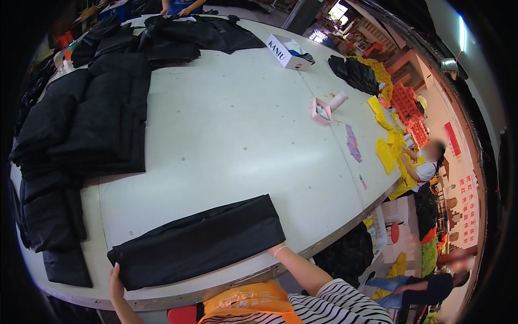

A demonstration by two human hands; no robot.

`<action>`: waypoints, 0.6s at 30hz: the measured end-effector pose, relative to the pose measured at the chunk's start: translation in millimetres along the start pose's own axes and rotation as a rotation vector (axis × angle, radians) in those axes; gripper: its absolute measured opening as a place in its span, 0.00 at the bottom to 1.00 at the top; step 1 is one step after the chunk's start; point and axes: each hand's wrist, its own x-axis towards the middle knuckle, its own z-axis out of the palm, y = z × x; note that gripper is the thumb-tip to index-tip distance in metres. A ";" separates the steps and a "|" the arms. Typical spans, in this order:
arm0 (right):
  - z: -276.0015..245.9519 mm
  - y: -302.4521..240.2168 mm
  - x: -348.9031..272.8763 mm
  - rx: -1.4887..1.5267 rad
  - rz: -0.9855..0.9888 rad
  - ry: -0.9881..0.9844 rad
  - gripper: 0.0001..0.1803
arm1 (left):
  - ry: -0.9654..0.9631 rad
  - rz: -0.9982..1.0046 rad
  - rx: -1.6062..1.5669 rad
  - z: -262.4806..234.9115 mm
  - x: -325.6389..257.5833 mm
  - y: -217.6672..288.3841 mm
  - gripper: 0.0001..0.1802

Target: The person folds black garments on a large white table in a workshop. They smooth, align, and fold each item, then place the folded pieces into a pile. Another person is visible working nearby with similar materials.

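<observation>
A long folded piece of black cloth point(199, 243) lies slanted along the near edge of the table, its right end farther away than its left. At its left end, my left hand point(115, 282) grips the corner, thumb on top and the other fingers out of sight beneath. Under the right end reaches my right hand point(276, 250); the cloth covers its fingers, so their pose is hidden. A pale band circles the right wrist.
Stacks of folded black cloth point(102, 119) fill the pale table's point(243, 108) left side. Toward the back right stand a white box point(288, 54) and a pink container point(320, 112). A person handles yellow cloth point(386, 154) at the right edge; another person's hands point(183, 12) show at the far edge.
</observation>
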 end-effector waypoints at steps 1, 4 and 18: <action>-2.0 1.2 -2.9 -0.055 -0.064 0.011 0.21 | 0.095 -0.033 0.266 1.1 4.8 5.8 0.24; -9.5 1.2 -13.0 -0.002 -0.135 -0.137 0.21 | 0.324 0.030 0.750 20.0 10.6 21.1 0.30; -67.8 -47.6 61.9 -0.219 -0.240 -0.003 0.31 | 0.330 0.221 0.717 7.5 34.8 -15.5 0.34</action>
